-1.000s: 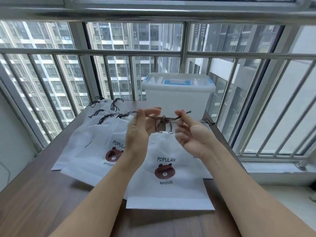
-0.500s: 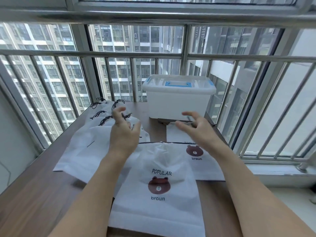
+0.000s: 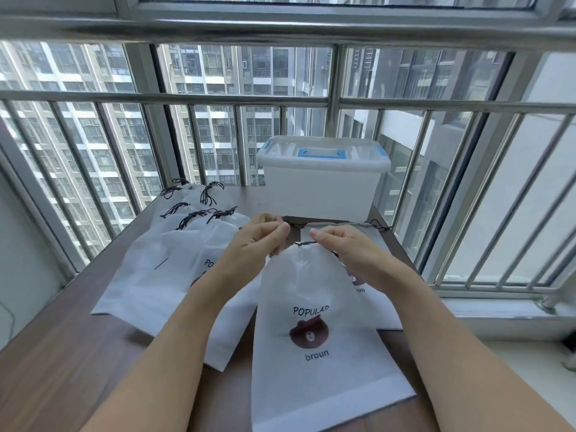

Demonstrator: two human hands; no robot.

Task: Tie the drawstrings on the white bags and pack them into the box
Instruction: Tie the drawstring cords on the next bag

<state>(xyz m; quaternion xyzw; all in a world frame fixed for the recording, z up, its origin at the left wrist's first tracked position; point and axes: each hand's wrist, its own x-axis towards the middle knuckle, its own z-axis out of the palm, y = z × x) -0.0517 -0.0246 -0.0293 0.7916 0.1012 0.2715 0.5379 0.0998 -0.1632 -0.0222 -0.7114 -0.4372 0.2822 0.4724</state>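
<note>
White fabric fills most of the head view: the bag in hand (image 3: 314, 322), with a brown bear and the words POPULAR and broun printed on it, lies on the wooden table (image 3: 62, 353) just below both hands, and its gathered mouth reaches up between them. The left hand (image 3: 255, 241) has its fingers curled and pinches the dark drawstring (image 3: 305, 243) at the left side of the mouth; the right hand (image 3: 346, 247) is also curled and holds the cord at the right side. The cord looks pulled tight, but I see no knot in it, so I judge that the tying of this bag is only beginning. To the left of the left hand lies a pile of bags (image 3: 174, 254), overlapping each other, and their cords are bunched in small dark bundles at the far ends, so they seem already tied. Under the right hand and a little beyond it lies one more bag (image 3: 374, 307), flat, with its mouth straight and wide, which is probably not tied yet. Beyond both hands, near the window railing (image 3: 218, 99), stands the translucent box (image 3: 321, 188) with blue clips, and its lid is on. No bag seems packed, so opening the box and packing are all left to do.
</note>
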